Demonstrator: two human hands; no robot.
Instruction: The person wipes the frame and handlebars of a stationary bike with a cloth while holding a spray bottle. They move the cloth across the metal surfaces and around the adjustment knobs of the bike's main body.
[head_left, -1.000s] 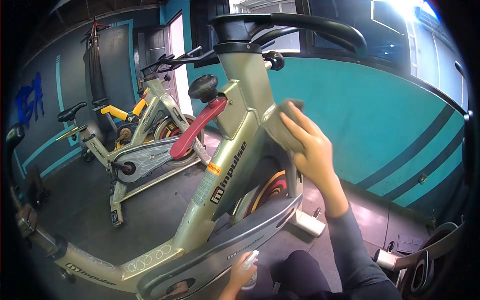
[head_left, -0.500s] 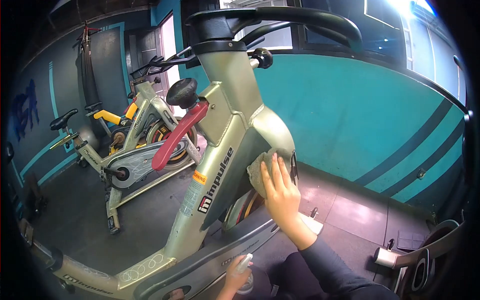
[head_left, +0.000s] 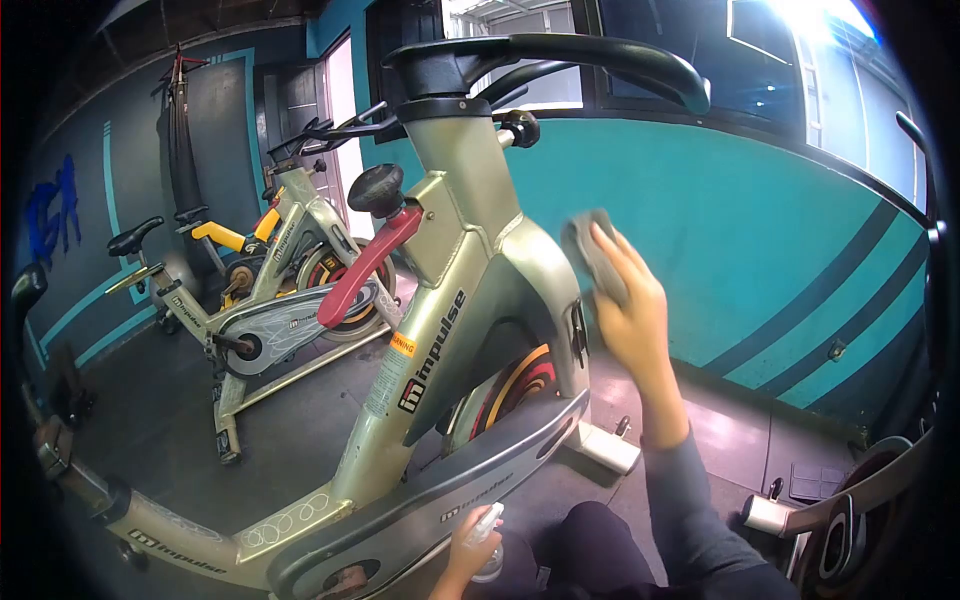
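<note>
A grey cloth (head_left: 597,255) is held in my right hand (head_left: 635,318), raised just right of the exercise bike's curved front fork and apart from the frame. That exercise bike (head_left: 440,340) fills the middle, with its gold-coloured frame, a red lever (head_left: 370,268) and black handlebars (head_left: 590,55). Low in the view, my left hand (head_left: 470,555) is wrapped round a spray bottle (head_left: 488,525) with a white nozzle, beside the bike's grey chain guard (head_left: 440,515). Part of the bottle's body is hidden by the fingers.
More exercise bikes (head_left: 285,265) stand at the left on the dark floor. Part of another machine (head_left: 850,530) sits at the lower right. A teal wall (head_left: 720,240) with windows above it runs behind. The bike's front foot (head_left: 605,447) sticks out below my right arm.
My right hand has lifted the cloth off the bike's fork and moved it up and to the right. The left hand with the spray bottle has stayed nearly in place.
</note>
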